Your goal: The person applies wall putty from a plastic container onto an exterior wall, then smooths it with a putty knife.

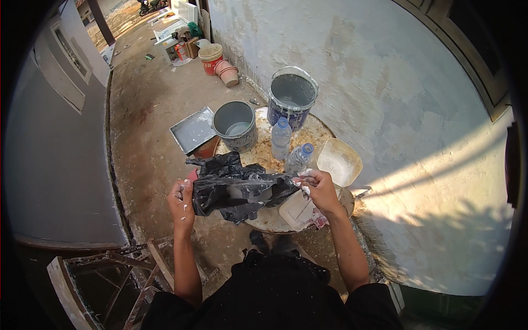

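A crumpled black plastic bag [231, 190] is stretched between my two hands, above the near part of a round, stained table [263, 147]. My left hand [181, 201] grips its left end, with something reddish showing by the fingertips. At the other end, my right hand [316, 190] pinches the bag, with white smears on the fingers. Just past the bag stand two clear plastic bottles, one upright [281, 138] and one leaning [299, 158]. Below my right hand lies a cream plastic lid [297, 212], beside a red-and-white cloth [319, 218]. Part of the tabletop is hidden by the bag.
Farther back are a grey-coated bucket [235, 125], a larger handled pail [293, 96], a cream tub [339, 162] and a grey tray [193, 131]. Red buckets [210, 59] stand by the patched wall [357, 71]. A wooden trestle [104, 264] is at lower left.
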`<control>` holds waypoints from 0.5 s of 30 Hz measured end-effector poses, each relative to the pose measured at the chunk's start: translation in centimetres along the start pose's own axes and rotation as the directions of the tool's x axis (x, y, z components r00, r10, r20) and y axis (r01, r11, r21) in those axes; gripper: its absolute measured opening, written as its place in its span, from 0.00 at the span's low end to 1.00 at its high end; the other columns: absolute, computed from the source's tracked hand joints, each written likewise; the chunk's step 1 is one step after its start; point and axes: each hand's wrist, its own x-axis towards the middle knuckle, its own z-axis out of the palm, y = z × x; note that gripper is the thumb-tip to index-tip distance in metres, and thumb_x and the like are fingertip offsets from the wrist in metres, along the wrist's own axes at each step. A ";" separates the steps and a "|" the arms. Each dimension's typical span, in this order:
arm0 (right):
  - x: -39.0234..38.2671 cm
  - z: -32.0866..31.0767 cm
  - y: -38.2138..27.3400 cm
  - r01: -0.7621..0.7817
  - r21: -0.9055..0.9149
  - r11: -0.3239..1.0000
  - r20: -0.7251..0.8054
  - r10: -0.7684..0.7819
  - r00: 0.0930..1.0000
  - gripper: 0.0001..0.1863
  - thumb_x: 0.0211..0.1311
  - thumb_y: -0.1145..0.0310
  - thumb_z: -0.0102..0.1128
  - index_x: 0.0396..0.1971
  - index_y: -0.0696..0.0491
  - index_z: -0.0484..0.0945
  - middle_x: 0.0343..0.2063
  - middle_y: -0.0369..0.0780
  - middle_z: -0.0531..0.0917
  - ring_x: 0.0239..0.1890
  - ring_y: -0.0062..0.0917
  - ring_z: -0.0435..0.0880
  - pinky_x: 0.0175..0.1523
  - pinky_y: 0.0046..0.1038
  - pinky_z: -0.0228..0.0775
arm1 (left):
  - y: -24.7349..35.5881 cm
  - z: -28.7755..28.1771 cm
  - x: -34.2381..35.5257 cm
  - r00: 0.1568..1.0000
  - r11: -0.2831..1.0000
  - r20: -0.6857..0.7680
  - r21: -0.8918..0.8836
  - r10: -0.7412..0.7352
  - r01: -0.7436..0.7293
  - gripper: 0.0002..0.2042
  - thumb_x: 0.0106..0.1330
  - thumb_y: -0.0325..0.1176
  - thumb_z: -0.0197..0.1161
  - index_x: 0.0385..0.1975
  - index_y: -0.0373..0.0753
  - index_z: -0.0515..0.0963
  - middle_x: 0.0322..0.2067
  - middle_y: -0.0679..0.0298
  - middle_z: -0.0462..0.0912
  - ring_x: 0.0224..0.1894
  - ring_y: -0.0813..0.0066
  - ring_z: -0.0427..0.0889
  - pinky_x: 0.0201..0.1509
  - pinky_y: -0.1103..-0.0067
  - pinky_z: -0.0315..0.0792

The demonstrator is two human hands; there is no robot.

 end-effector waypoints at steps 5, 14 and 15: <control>-2.1 -1.9 2.3 -0.108 0.240 0.965 -0.093 0.134 0.987 0.15 0.59 0.76 0.55 0.47 0.63 0.74 0.37 0.41 0.83 0.31 0.17 0.80 0.31 0.19 0.72 | -3.2 -1.0 -0.5 0.997 0.985 0.063 -0.160 -0.047 0.057 0.10 0.71 0.38 0.53 0.38 0.36 0.72 0.29 0.73 0.71 0.32 0.88 0.67 0.36 0.87 0.62; -9.3 -13.8 14.3 -0.263 0.203 0.943 -0.483 0.330 0.811 0.14 0.60 0.79 0.50 0.46 0.59 0.75 0.38 0.40 0.83 0.30 0.18 0.80 0.30 0.18 0.72 | -7.6 0.5 -5.9 0.919 0.848 0.181 0.354 0.351 -0.394 0.44 0.50 0.50 0.71 0.61 0.30 0.59 0.57 0.52 0.67 0.57 0.58 0.70 0.64 0.68 0.61; -9.6 -15.0 14.6 -0.224 0.257 0.940 -0.498 0.328 0.803 0.14 0.60 0.78 0.50 0.46 0.59 0.75 0.38 0.40 0.83 0.30 0.18 0.80 0.30 0.18 0.72 | -10.5 0.2 -5.8 0.946 0.828 0.228 0.467 0.228 -0.312 0.39 0.51 0.44 0.71 0.58 0.29 0.62 0.55 0.51 0.69 0.56 0.59 0.70 0.62 0.69 0.62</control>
